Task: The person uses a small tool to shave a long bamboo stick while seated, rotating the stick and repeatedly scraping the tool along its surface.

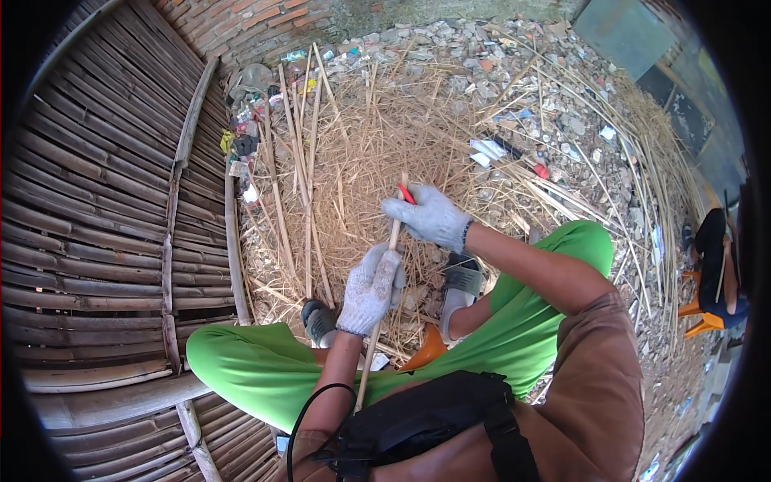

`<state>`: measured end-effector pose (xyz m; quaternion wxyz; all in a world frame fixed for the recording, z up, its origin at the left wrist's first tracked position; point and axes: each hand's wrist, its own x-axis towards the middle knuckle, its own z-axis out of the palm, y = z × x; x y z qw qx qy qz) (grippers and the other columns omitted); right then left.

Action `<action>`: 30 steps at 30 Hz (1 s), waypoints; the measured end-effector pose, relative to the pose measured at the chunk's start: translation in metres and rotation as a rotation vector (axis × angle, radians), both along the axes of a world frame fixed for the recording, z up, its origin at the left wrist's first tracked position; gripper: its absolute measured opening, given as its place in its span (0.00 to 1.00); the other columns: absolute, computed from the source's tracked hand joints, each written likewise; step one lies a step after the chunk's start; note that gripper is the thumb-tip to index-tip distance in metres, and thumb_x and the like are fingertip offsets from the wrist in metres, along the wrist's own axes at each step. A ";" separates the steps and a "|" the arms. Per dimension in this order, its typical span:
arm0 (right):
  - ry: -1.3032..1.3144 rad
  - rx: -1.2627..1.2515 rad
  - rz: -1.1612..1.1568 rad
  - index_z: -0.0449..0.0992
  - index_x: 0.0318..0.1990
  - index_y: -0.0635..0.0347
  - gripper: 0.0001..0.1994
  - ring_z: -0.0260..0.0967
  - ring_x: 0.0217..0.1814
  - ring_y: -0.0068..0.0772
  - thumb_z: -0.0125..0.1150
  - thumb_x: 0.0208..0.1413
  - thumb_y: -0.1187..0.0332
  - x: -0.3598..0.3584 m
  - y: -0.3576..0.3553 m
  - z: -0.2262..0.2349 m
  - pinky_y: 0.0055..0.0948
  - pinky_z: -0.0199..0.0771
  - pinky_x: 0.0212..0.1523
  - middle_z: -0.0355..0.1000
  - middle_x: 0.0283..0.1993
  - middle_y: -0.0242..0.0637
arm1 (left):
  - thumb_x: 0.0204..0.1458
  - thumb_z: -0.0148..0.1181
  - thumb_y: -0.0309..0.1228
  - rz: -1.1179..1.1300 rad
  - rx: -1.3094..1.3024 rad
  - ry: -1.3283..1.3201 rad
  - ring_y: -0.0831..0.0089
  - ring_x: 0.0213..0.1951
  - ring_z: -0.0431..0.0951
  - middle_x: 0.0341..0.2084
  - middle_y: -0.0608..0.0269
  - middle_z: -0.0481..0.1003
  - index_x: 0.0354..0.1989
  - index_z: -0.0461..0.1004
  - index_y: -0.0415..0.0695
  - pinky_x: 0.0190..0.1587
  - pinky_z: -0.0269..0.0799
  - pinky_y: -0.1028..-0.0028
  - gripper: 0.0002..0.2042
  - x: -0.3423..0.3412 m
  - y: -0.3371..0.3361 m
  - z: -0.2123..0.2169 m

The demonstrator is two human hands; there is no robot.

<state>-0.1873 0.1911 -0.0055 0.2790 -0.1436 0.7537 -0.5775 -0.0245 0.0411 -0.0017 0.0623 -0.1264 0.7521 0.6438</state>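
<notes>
A pale bamboo stick (370, 353) slants up from my lap, its far end just beyond my hands. My left hand (372, 289), in a grey-white knit glove, is wrapped round the stick at its middle. Farther up, my right hand (430, 218), gloved alike, closes at the stick's upper end. A small red tool (407, 194) pokes out between its thumb and fingers against the stick. The rest of that tool is hidden by the glove, so its kind does not show. Both hands are above the straw-like shavings (377, 153) between my feet.
Left of me stands a bamboo slat wall (96, 249). Long bamboo strips (299, 153) lie ahead on the shavings, and more strips (642, 161) lie to the right among rubble and litter. A brick wall (241, 32) closes the far side. Another person (711, 257) sits on an orange chair (705, 324) at right.
</notes>
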 end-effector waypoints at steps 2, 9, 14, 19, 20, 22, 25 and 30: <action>-0.006 0.075 -0.004 0.75 0.41 0.60 0.25 0.68 0.21 0.19 0.70 0.65 0.44 -0.004 0.009 0.006 0.26 0.67 0.21 0.70 0.24 0.28 | 0.76 0.53 0.46 -0.053 -0.023 0.008 0.77 0.20 0.76 0.23 0.64 0.77 0.59 0.77 0.40 0.25 0.73 0.72 0.20 -0.001 0.000 -0.003; -0.012 0.083 -0.225 0.77 0.37 0.63 0.25 0.70 0.27 0.23 0.71 0.62 0.45 -0.039 0.041 0.002 0.32 0.74 0.29 0.72 0.27 0.33 | 0.76 0.53 0.43 -0.156 -0.249 0.140 0.68 0.24 0.80 0.21 0.57 0.75 0.55 0.76 0.39 0.29 0.75 0.65 0.18 0.023 0.020 -0.009; 0.005 -0.039 -0.383 0.79 0.44 0.64 0.22 0.74 0.27 0.23 0.67 0.67 0.49 -0.056 0.064 0.017 0.29 0.77 0.30 0.80 0.31 0.35 | 0.75 0.54 0.41 -0.222 -0.265 0.124 0.66 0.24 0.80 0.20 0.54 0.75 0.58 0.75 0.38 0.30 0.76 0.64 0.17 0.037 0.029 -0.009; 0.000 -0.004 -0.331 0.78 0.49 0.61 0.22 0.73 0.25 0.20 0.64 0.70 0.48 -0.070 0.078 0.014 0.25 0.72 0.25 0.81 0.32 0.33 | 0.74 0.56 0.40 -0.227 -0.302 0.104 0.60 0.25 0.81 0.22 0.50 0.76 0.58 0.75 0.37 0.31 0.76 0.60 0.18 0.043 0.030 -0.004; -0.009 0.007 -0.332 0.78 0.48 0.61 0.22 0.72 0.24 0.20 0.64 0.71 0.47 -0.070 0.077 0.012 0.26 0.71 0.24 0.81 0.31 0.33 | 0.74 0.57 0.40 -0.225 -0.292 0.114 0.59 0.25 0.81 0.23 0.50 0.76 0.58 0.75 0.37 0.32 0.76 0.60 0.18 0.043 0.029 -0.005; 0.026 -0.006 -0.299 0.77 0.46 0.60 0.22 0.71 0.23 0.20 0.64 0.71 0.46 -0.067 0.069 0.007 0.27 0.71 0.23 0.79 0.30 0.32 | 0.73 0.58 0.40 -0.203 -0.280 0.120 0.58 0.26 0.82 0.24 0.49 0.77 0.57 0.75 0.36 0.33 0.76 0.59 0.17 0.048 0.024 -0.006; 0.041 0.043 -0.244 0.77 0.44 0.59 0.23 0.70 0.23 0.20 0.65 0.70 0.44 -0.068 0.064 0.002 0.27 0.70 0.23 0.77 0.28 0.30 | 0.72 0.58 0.39 -0.164 -0.241 0.119 0.59 0.27 0.83 0.24 0.49 0.78 0.56 0.77 0.36 0.34 0.77 0.60 0.17 0.056 0.018 -0.014; 0.040 0.067 -0.091 0.76 0.41 0.60 0.25 0.71 0.23 0.20 0.65 0.68 0.43 -0.036 0.041 0.031 0.27 0.72 0.24 0.75 0.27 0.30 | 0.72 0.58 0.38 -0.108 -0.255 0.114 0.61 0.26 0.82 0.23 0.51 0.78 0.56 0.78 0.36 0.33 0.77 0.61 0.16 0.059 0.009 -0.014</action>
